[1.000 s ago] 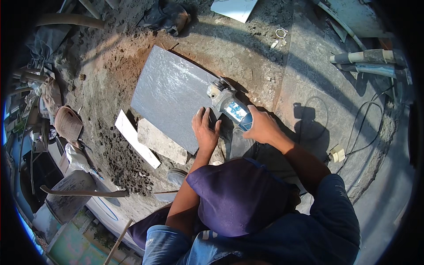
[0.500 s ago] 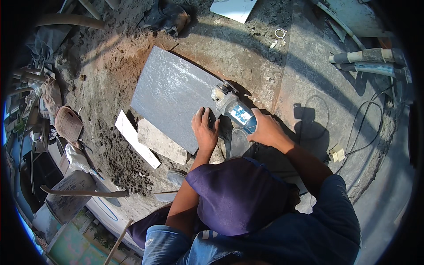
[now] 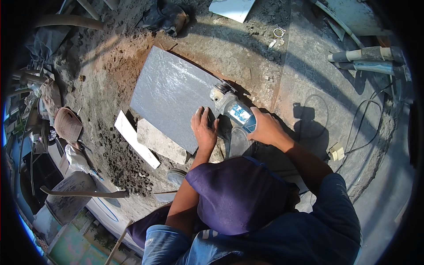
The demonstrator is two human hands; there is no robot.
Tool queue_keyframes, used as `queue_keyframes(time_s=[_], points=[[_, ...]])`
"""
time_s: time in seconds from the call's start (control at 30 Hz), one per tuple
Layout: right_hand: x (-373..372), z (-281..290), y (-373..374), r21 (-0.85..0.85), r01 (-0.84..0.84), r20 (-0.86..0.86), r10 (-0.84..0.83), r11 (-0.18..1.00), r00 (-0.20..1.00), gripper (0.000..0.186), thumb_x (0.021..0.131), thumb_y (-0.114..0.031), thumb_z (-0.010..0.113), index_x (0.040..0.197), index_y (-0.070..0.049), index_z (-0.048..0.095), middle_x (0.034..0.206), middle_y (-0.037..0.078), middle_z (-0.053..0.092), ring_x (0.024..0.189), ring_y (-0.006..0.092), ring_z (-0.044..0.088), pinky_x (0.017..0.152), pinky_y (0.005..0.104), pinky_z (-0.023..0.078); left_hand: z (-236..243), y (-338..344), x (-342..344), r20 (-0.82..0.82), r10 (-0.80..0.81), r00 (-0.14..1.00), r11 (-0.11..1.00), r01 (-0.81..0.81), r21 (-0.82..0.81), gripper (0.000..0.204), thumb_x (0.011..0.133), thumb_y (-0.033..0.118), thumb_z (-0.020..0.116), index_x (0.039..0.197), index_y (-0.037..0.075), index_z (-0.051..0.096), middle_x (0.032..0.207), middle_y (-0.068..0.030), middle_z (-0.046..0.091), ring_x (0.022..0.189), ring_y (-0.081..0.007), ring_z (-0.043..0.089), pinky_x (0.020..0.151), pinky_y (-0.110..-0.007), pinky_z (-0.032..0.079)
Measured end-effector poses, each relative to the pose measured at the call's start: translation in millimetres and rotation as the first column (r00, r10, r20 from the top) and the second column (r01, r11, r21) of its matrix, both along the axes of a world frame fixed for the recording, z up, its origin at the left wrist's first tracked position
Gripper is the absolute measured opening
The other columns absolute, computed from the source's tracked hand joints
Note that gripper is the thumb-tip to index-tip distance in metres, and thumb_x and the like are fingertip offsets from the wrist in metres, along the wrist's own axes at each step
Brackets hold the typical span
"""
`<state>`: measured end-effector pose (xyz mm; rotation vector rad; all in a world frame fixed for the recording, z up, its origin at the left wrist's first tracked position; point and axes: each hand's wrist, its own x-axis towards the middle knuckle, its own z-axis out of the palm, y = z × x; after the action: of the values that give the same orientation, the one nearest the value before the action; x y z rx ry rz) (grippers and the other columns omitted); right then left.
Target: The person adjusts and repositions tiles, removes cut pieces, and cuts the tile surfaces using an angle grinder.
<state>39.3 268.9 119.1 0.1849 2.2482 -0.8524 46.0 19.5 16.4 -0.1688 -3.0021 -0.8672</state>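
Note:
A dark grey square slab point(image 3: 165, 88) lies tilted on the dirt, on a pale broken block point(image 3: 157, 139). My left hand point(image 3: 203, 128) rests on its lower right part, fingers spread and lying flat. My right hand point(image 3: 265, 126) grips the blue body of an angle grinder point(image 3: 239, 113). The grinder's metal head and disc are at the slab's upper right edge, just above and right of my left fingers; whether the disc touches the slab I cannot tell. A narrow white strip point(image 3: 132, 137) lies to the slab's lower left.
A white board point(image 3: 232, 9) lies at the top, dark cloth point(image 3: 165, 20) left of it. Pipes point(image 3: 362, 57) and a looped cable with a pale socket box point(image 3: 337, 151) lie right. Bags point(image 3: 68, 123), debris and a long bar point(image 3: 84, 192) crowd the left. A purple cap point(image 3: 238, 194) fills the bottom middle.
Since a second ago the grinder and my right hand have shifted slightly to the right along the slab's edge, hardly moving in the last half second. My left hand is nearly still.

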Motion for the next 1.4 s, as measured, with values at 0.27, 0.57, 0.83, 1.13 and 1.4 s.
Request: queue_keyframes(time_s=[0.27,0.57,0.83,1.13,1.4], points=[[9,-4,5,-0.014,0.015,0.004,-0.015,1.000,1.000,0.085,0.069,-0.026,0.090,0.138,-0.002,0.047,0.113,0.030,0.070,0.112,0.0472,0.066,0.095,0.0527,0.053,-2,0,2,-0.001,0.004,1.000,1.000,-0.004,-0.004,0.062,0.080,0.016,0.084,0.137,0.006,0.061,0.142,-0.0205,0.056,0.131,-0.0414,0.051,0.112,-0.051,0.039],[7,-4,3,-0.011,0.026,-0.028,-0.027,1.000,0.999,0.084,0.069,-0.025,0.089,0.138,-0.002,0.047,0.112,0.029,0.070,0.111,0.0471,0.066,0.094,0.0524,0.053,-4,-1,2,0.028,-0.004,1.000,1.000,0.003,0.030,0.062,0.082,0.015,0.082,0.138,0.006,0.060,0.145,-0.0197,0.053,0.133,-0.0420,0.047,0.114,-0.054,0.035],[16,-5,9,-0.045,0.060,-0.034,-0.062,0.997,0.997,0.092,0.064,-0.020,0.089,0.143,0.003,0.048,0.115,0.030,0.069,0.109,0.0446,0.068,0.093,0.0458,0.054,4,0,2,0.078,-0.017,0.997,0.998,0.022,-0.063,0.074,0.081,0.020,0.083,0.148,0.009,0.052,0.150,-0.0195,0.049,0.138,-0.0416,0.044,0.115,-0.056,0.034],[15,-3,53,-0.119,0.276,-0.160,-0.293,0.954,0.943,0.094,0.063,-0.025,0.088,0.144,0.002,0.048,0.120,0.027,0.068,0.111,0.0394,0.069,0.096,0.0426,0.054,50,-38,-11,0.121,-0.174,0.977,0.899,0.208,-0.386,0.070,0.094,0.010,0.057,0.160,0.009,0.032,0.159,-0.0266,0.035,0.145,-0.0534,0.035,0.112,-0.074,0.031],[26,24,73,-0.267,0.386,-0.201,-0.443,0.883,0.874,0.078,0.063,-0.010,0.088,0.133,-0.002,0.056,0.106,0.009,0.072,0.094,0.0202,0.069,0.087,0.0338,0.055,207,-93,-86,0.228,-0.097,0.969,0.986,0.124,-0.110,0.081,0.083,-0.014,0.050,0.159,0.002,0.029,0.148,-0.0335,0.047,0.130,-0.0511,0.052,0.110,-0.050,0.045]])
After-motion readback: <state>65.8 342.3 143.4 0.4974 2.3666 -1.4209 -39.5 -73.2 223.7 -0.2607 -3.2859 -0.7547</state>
